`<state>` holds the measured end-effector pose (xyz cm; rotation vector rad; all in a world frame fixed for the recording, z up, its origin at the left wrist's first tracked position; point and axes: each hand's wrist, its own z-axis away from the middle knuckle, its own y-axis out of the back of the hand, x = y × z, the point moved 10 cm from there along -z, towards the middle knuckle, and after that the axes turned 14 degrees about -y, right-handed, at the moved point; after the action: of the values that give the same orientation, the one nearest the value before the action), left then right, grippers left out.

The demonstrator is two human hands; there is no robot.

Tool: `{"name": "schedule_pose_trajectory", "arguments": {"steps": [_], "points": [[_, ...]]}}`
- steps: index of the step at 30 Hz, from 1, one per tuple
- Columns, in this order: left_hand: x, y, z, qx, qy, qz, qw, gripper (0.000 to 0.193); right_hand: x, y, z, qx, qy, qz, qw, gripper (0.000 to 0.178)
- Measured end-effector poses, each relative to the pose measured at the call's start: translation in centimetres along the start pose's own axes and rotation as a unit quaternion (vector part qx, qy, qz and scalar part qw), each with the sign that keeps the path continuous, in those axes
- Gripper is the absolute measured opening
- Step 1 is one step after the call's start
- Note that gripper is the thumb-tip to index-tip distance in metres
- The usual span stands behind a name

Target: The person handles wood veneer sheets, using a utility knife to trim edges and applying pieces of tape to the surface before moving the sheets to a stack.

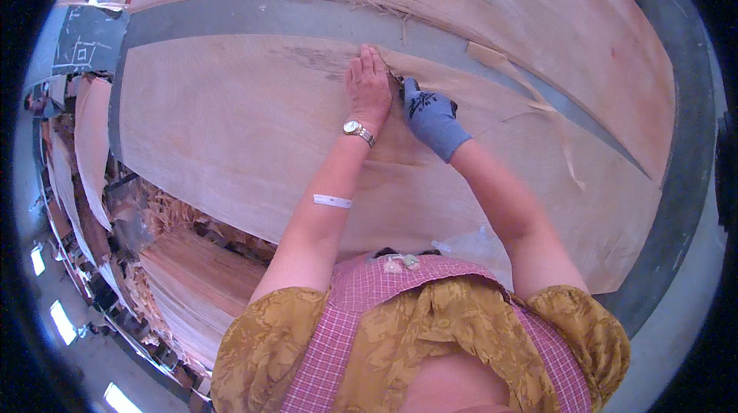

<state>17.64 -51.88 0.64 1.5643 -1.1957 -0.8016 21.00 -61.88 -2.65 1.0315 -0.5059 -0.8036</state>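
A wide, thin sheet of pale wood veneer (231, 105) lies before me. My left hand (369, 90), bare and with a watch (359, 131) at the wrist, rests flat on it, fingers stretched toward the far edge. Just to its right, my right hand (432, 114) wears a blue-grey glove with black marks. Its fingers are closed round a small dark tool (397, 79), mostly hidden, whose tip is at the veneer beside my left fingers. A dark, rough patch (311, 59) marks the wood left of my fingertips.
Beyond a strip of grey table (231, 14) lies another large veneer sheet (492, 9) with a ragged edge. Loose narrow veneer strips (530, 94) curl at the right. Stacked veneer (200, 267) and broken scraps (165, 217) are at the lower left. Clear plastic (473, 248) lies near my apron.
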Motion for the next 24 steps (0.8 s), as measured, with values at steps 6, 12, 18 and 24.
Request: {"name": "schedule_pose_trajectory", "arguments": {"steps": [6, 12, 18, 24], "points": [[2.3, -0.5, 1.1, 0.041, -0.052, 0.119, 0.991, 0.046, 0.5, 0.3, 0.0, 0.026, 0.011, -0.067, 0.997, 0.027], [2.4, -0.7, 1.3, -0.007, -0.046, 0.124, 0.991, 0.048, 3.5, -3.1, 5.4, -0.027, -0.013, -0.066, 0.997, 0.034], [2.9, 3.5, 0.2, 0.046, -0.027, 0.207, 0.977, 0.056, 4.6, -2.8, 5.2, -0.004, -0.019, -0.053, 0.998, 0.029], [3.6, 5.8, 6.1, 0.069, 0.011, 0.255, 0.964, 0.056, 4.1, -1.4, 5.0, 0.056, 0.027, -0.146, 0.987, 0.023]]}}
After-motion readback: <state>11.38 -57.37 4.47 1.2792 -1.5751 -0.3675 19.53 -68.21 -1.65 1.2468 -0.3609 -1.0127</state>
